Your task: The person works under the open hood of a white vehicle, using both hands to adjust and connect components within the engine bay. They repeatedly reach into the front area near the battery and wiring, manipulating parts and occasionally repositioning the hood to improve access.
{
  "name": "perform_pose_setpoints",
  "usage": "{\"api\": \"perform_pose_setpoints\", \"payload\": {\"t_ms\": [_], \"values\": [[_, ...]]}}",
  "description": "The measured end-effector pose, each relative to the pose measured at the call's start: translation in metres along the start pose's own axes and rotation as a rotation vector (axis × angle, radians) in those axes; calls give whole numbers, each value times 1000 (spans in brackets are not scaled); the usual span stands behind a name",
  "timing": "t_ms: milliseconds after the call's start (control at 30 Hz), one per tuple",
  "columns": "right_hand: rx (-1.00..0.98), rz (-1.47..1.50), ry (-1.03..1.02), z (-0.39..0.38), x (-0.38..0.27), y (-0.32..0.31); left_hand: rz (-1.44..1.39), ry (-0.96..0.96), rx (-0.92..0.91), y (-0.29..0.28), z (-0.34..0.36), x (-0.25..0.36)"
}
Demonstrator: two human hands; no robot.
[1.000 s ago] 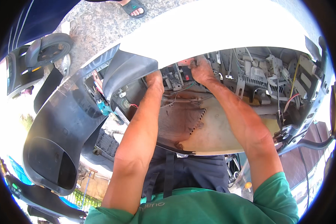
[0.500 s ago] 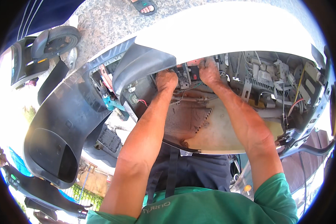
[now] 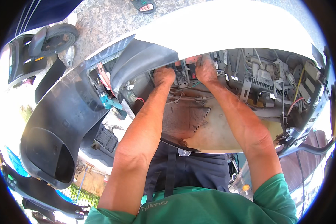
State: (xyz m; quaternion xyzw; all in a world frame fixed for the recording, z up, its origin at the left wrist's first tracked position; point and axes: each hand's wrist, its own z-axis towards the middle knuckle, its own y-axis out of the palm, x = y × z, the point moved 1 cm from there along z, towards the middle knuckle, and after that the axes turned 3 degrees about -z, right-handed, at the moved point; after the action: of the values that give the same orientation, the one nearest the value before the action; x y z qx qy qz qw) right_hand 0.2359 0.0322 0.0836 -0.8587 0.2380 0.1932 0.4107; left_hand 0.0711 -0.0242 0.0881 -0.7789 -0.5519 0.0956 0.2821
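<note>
Both my arms reach into the open body of a vehicle with a white outer panel point(image 3: 220, 30). My left hand point(image 3: 164, 76) is closed just under the rim of a dark grey plastic panel point(image 3: 143, 58); its fingertips and whatever they grip are hidden. A short way to the right, my right hand point(image 3: 207, 69) is closed beside a red-orange part point(image 3: 192, 59), its fingers curled and their hold out of sight. Between the hands stands a metal bracket point(image 3: 182, 76), and thin cables point(image 3: 190, 87) cross just below it.
A teal power drill point(image 3: 110, 101) rests in a gap on the left. A finned metal unit point(image 3: 261, 74) with wiring sits on the right of the cavity. A long dark plastic panel point(image 3: 59, 115) extends left, near a scooter wheel point(image 3: 61, 38). Someone's sandalled foot point(image 3: 145, 6) is at the top.
The view has shifted slightly. My right hand has turned a little, and my left hand stays near the panel rim.
</note>
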Motion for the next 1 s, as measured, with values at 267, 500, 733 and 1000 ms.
{"api": "perform_pose_setpoints", "payload": {"t_ms": [267, 500, 733, 1000], "values": [[-5, 150, -26, 0, 8, 0, -71, 44, 77, 6, 6, -17], [-53, 176, 34, 0, 4, -11, -22, 110, 6, -3, 0, -10], [-85, 303, 24, 1, 5, -4, -84, 74, 45, 3, 32, -16], [60, 21, -194, 0, -1, 0, 0, 2, 141, 9, 24, -20]]}}
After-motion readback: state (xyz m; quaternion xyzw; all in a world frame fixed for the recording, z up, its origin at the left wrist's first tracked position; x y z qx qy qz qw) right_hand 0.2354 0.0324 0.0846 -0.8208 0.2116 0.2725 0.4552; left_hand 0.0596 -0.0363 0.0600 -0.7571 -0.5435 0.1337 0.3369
